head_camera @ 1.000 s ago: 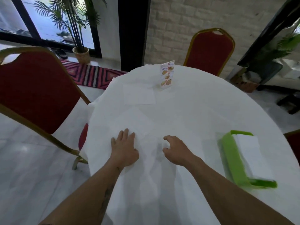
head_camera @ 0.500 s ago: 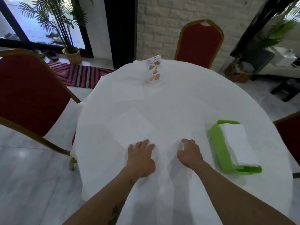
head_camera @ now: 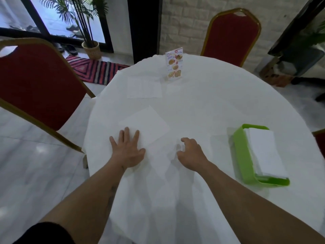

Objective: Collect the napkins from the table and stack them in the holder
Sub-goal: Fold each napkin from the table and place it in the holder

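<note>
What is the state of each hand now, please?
Left hand: open, flat, fingertips on a napkin, holding nothing.
Right hand: fingers curled on the tablecloth; cannot tell if pinching anything.

Round table (head_camera: pixel 202 106) under a white cloth: the middle and far right lie bare and open to a passing hand. Obstacles: an upright menu card (head_camera: pixel 174 65) at the far edge; the green napkin holder (head_camera: pixel 243 155) at near right. Two flat napkins, the far one (head_camera: pixel 143 87) and the near one (head_camera: pixel 146 125), rise hardly above the cloth. Red chairs (head_camera: pixel 35 81) flank the left and far rims.
</note>
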Demonstrator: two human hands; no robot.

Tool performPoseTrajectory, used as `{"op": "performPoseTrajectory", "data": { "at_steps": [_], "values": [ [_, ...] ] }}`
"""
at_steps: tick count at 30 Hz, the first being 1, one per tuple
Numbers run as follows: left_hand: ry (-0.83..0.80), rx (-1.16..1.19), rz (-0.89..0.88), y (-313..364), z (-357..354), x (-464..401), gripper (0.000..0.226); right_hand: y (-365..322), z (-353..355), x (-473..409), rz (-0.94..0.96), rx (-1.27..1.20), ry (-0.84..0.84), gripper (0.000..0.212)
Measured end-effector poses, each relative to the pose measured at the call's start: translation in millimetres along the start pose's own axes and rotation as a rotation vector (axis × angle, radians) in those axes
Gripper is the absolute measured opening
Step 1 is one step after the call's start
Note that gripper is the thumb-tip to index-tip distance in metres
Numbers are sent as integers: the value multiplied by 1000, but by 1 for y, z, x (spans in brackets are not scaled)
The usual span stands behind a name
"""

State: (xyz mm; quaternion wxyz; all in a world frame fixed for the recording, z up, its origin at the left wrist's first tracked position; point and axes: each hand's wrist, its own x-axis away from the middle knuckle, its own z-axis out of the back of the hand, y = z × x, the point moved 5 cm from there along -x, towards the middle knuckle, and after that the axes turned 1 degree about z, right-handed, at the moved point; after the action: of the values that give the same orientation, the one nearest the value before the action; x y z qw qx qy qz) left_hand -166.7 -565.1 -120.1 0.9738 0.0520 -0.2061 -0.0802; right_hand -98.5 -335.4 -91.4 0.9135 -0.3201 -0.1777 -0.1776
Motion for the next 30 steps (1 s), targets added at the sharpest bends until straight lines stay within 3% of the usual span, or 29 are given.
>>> {"op": "performPoseTrajectory", "data": {
  "at_steps": [8, 17, 22, 25, 28, 30],
  "values": [
    [18, -58, -161, 29, -35, 41, 81, 23, 8, 12, -157, -210, 72, 63],
    [-6, -17, -309, 64, -58, 77, 76, 39, 4, 34, -394, -866, 158, 54],
    [109, 225, -362, 52, -38, 78, 65, 18, 16, 46, -175, -663, 270, 22],
    [187, 340, -278, 36, -28, 75, 61, -1, 6, 51, -34, -479, 143, 18],
    [234, 414, -171, 18, -22, 73, 57, -9, -15, 53, -7, -421, -56, 32],
    [220, 424, -156, 11, -20, 72, 59, -7, -16, 50, -49, -385, 18, 41]
  ]
}}
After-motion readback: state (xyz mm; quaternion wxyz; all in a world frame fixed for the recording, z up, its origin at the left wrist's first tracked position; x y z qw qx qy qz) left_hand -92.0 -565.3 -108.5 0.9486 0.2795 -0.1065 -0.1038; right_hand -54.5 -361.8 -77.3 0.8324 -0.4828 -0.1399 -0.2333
